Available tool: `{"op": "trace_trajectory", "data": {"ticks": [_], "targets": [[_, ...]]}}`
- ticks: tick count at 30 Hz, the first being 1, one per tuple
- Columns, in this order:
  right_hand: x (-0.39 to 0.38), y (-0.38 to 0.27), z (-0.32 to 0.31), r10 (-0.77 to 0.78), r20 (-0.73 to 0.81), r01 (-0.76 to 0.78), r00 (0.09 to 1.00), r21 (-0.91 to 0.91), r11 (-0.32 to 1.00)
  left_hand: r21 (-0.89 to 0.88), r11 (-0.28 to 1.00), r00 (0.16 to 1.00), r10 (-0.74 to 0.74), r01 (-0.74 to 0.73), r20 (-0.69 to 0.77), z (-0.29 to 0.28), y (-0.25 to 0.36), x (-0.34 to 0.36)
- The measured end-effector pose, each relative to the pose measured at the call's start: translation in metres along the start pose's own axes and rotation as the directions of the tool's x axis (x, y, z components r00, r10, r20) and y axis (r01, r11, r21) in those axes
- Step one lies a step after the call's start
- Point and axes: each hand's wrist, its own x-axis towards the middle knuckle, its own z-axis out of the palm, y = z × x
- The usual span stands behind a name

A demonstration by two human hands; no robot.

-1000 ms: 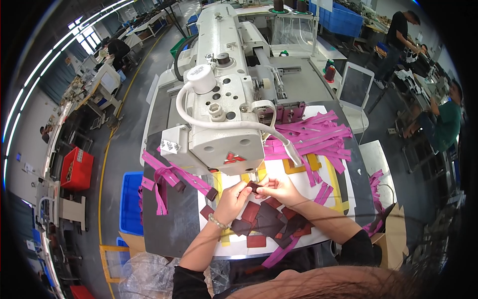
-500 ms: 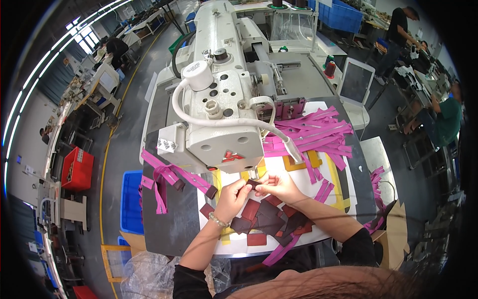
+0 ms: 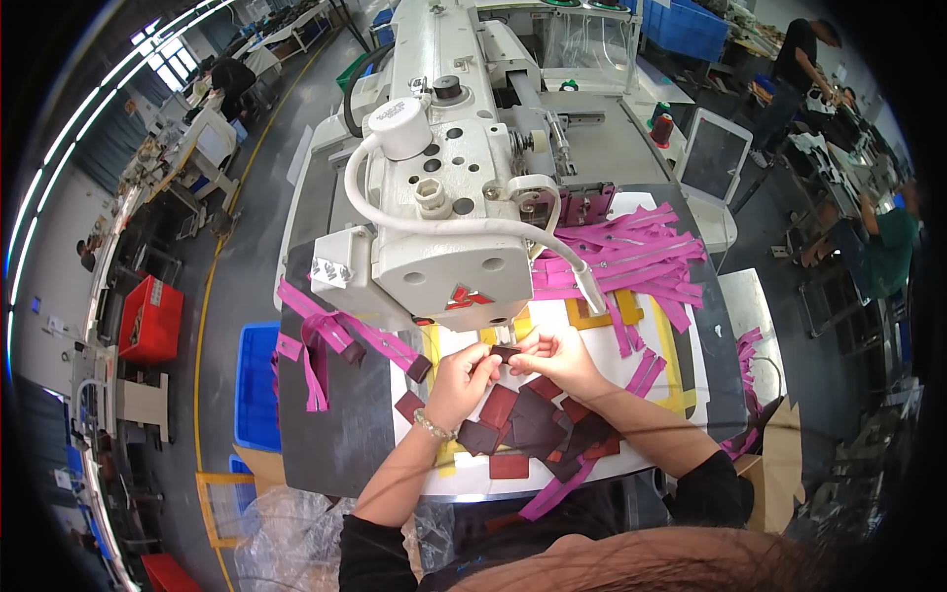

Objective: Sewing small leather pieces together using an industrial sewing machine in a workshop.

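Note:
Both hands meet below the sewing machine head (image 3: 444, 266), holding one small dark brown patch (image 3: 505, 352) between them. My left hand (image 3: 464, 383) pinches its left end with thumb and fingers. At its right end, my right hand (image 3: 554, 355) grips with thumb and forefinger. Beneath the wrists lies a loose pile of dark brown patches (image 3: 536, 422) and reddish-brown patches (image 3: 509, 467) on a white sheet. To the left, pink zippers (image 3: 340, 333) lie with a dark patch (image 3: 419, 369) on one end. A heap of pink zippers (image 3: 631, 261) rests at the right behind my right hand.
A white cable arcs across the machine's front. Beside the table stand a blue bin (image 3: 256, 387) and an open cardboard box (image 3: 779, 469). Clear plastic wrap (image 3: 296, 538) hangs by the front left. A screen (image 3: 712, 158) stands at the back right; other people work farther off.
The dark patch between my fingers now lies more level, its broad side turned toward me. My hands stay together in nearly the same place, and the view has shifted slightly.

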Motion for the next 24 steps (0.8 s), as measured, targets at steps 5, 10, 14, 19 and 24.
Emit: {"op": "trace_trajectory", "data": {"ticks": [5, 10, 14, 19, 24], "targets": [[-0.002, -0.006, 0.003, 0.003, -0.008, -0.003, 1.000, -0.011, 1.000, -0.075, 0.997, 1.000, 0.004, -0.006, -0.029, 0.002, 0.004, 0.000], [-0.002, -0.002, 0.003, -0.045, 0.010, 0.045, 0.999, -0.055, 0.997, -0.100, 0.994, 0.999, -0.046, 0.047, 0.014, 0.001, 0.002, 0.001], [-0.005, -0.028, 0.003, -0.048, 0.176, 0.140, 0.983, -0.562, 0.815, 0.194, 0.978, 0.988, 0.053, -0.081, 0.146, -0.009, 0.007, 0.005], [0.004, -0.020, -0.002, -0.010, 0.173, 0.098, 0.985, -0.507, 0.857, 0.330, 0.922, 0.979, 0.182, -0.202, 0.089, -0.008, 0.012, 0.005], [0.029, -0.016, -0.005, 0.077, -0.067, -0.092, 0.995, -0.263, 0.960, 0.564, 0.767, 0.911, 0.409, -0.307, -0.060, -0.010, -0.003, 0.011]]}}
